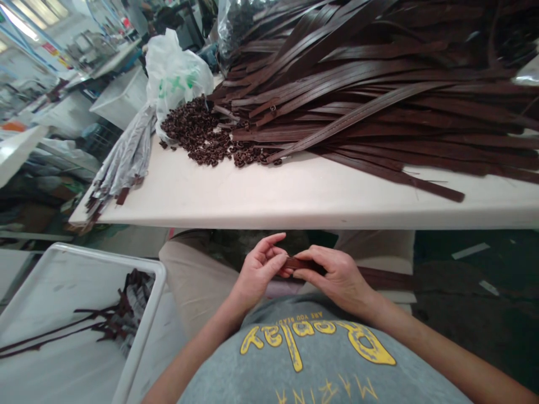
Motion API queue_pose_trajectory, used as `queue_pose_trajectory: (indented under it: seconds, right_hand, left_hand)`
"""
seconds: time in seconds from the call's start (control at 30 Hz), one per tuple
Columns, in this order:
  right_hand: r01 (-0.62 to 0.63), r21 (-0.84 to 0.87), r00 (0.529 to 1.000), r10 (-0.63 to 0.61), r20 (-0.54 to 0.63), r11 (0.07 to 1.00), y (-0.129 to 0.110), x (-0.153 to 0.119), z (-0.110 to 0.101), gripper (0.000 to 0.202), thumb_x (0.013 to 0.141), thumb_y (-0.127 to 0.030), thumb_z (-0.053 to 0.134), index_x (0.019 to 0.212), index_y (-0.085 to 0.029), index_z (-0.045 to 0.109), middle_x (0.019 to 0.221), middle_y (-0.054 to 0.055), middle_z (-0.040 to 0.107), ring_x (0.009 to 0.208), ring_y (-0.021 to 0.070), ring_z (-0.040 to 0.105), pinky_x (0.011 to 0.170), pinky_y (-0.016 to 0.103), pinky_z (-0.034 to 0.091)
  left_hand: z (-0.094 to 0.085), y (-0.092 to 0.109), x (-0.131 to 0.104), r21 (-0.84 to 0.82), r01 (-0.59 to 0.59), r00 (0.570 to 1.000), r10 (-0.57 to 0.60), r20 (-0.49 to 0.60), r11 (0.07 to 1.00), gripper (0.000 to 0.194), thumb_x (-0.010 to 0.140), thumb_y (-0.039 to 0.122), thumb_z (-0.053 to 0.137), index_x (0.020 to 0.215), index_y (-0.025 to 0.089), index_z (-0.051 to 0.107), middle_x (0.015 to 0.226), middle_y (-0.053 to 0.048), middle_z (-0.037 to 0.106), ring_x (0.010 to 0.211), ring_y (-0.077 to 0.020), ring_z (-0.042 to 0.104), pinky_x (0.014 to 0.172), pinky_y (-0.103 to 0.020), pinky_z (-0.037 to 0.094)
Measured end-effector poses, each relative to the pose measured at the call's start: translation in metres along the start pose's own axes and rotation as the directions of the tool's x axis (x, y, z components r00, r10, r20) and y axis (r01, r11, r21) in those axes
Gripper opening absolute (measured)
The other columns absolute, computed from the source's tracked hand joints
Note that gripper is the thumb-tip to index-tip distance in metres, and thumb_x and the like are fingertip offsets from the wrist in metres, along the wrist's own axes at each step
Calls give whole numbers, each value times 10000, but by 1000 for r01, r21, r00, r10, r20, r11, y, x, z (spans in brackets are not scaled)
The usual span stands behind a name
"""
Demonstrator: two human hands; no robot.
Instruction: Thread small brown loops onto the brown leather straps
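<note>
Over my lap, just off the table's front edge, both hands hold one dark brown leather strap (293, 262). My left hand (261, 267) pinches its end between thumb and fingers. My right hand (337, 273) grips it a little further along, thumb below and fingers above. To the right of that hand, a brown strap length (387, 279) runs across my leg. Whether a small loop sits at the pinched end is hidden by the fingers. On the table ahead lie a heap of small dark brown loops (197, 134) and a large pile of brown leather straps (357, 101).
A white table (269, 196) spans the view before me. On its left are a white plastic bag (177, 73) and strap bundles in clear wrap (126, 151). A white bin (54, 336) with wrapped straps stands at my left. Further tables with equipment stand behind.
</note>
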State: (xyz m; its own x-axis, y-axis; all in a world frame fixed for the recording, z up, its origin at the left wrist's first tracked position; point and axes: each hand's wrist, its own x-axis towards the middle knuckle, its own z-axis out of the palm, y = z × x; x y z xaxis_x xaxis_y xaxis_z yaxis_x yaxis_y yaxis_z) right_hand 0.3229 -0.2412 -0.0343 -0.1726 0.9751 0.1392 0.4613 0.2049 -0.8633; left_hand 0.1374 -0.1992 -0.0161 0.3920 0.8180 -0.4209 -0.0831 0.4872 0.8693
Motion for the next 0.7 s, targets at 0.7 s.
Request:
queue_pose_trajectory:
  seconds: [0.7]
  right_hand:
    - [213,-151,972,-224,-65,965,17,3,8,127,985,-266,579,934,-214,683,742,2,652,667,145,640,605,257,479]
  left_hand:
    - [-13,-4,6,146,-2,999,-6,54,989,385,777,318,770,1133,179,721,841,-37,734,744,-140,668,745,-258,526]
